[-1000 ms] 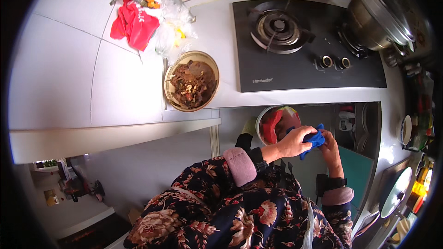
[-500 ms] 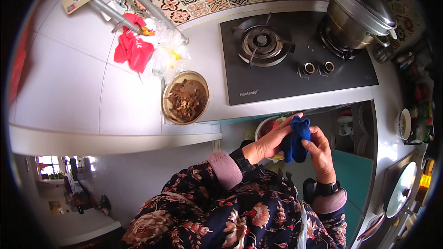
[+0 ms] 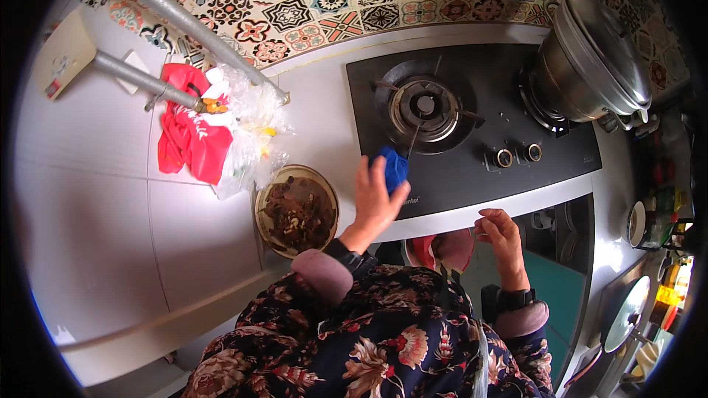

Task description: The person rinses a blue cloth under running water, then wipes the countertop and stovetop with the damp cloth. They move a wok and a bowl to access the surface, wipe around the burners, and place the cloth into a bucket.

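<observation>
My left hand (image 3: 377,203) is closed on a folded blue cloth (image 3: 396,168) over the front left corner of the black gas hob (image 3: 457,169). The cloth is partly hidden behind the fingers. Just beyond it lies the left burner (image 3: 425,107), with its metal pan support. My right hand (image 3: 503,242) hangs in front of the counter edge, fingers loosely bent and apart, with nothing visible in it. Left of my left wrist, a bowl (image 3: 259,222) holds brown food in dark liquid.
A large lidded steel pot (image 3: 579,66) stands on the right burner. Two knobs (image 3: 504,158) sit near the hob's front. Red and clear plastic bags (image 3: 193,133) lie by metal pipes (image 3: 184,22) at left. A glass lid (image 3: 627,313) and small bowl (image 3: 636,223) are at right.
Both hands held the blue cloth in front of the counter; now only my left hand has it, moved left and forward over the hob. My right hand has let go. The view has shifted.
</observation>
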Tool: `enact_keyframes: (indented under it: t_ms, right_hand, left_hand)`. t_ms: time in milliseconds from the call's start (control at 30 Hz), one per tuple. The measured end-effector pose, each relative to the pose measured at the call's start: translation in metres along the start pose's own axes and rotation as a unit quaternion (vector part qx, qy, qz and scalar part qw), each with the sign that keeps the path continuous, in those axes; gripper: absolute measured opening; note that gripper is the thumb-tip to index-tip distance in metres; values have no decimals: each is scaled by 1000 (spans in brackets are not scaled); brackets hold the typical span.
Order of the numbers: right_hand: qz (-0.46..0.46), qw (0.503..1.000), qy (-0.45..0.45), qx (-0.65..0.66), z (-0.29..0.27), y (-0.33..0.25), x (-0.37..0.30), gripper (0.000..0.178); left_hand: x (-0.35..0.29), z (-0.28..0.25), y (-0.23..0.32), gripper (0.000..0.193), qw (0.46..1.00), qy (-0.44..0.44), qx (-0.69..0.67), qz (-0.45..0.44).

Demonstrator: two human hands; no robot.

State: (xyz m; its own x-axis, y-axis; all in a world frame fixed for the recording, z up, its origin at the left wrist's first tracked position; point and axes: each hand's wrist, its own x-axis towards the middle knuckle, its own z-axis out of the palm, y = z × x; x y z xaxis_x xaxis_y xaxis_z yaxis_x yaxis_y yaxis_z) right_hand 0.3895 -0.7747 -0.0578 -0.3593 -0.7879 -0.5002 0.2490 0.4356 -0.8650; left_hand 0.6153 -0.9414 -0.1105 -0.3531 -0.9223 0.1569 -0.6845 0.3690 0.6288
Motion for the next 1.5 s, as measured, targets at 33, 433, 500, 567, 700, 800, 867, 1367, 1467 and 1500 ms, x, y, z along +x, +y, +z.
enact_keyframes:
  t_ms: [33, 433, 500, 567, 700, 800, 867, 1367, 1467, 1500]
  right_hand:
    - [22, 1000, 12, 5, -3, 4, 7, 20]
    - [74, 974, 26, 211, 67, 5, 155, 30]
    - [77, 970, 51, 225, 74, 6, 169, 29]
    - [78, 969, 56, 229, 79, 8, 176, 27]
    - [75, 972, 86, 207, 84, 8, 180, 26]
    - [62, 971, 104, 208, 86, 4, 178, 26]
    - [55, 970, 105, 211, 85, -1, 175, 25]
    - [-12, 960, 242, 143, -20, -63, -1, 18]
    - [-6, 943, 298, 151, -24, -43, -39, 15]
    - [2, 937, 313, 154, -25, -36, -49, 14]
  left_hand:
    - [-5, 10, -1, 67, 987, -59, 139, 56]
    - [71, 24, -46, 64, 979, -80, 177, -60]
    - [100, 26, -53, 62, 975, -110, 173, -88]
    - [128, 29, -60, 62, 968, -140, 185, -99]
    - [162, 31, -66, 63, 964, -161, 183, -102]
    - [171, 29, -68, 62, 959, -183, 190, -106]
    - [170, 29, -69, 63, 960, -181, 185, -104]
    - [268, 23, -51, 49, 990, -38, 34, 135]
    - [289, 52, -39, 56, 938, -191, 86, 275]
    - [291, 61, -37, 60, 907, -279, 127, 287]
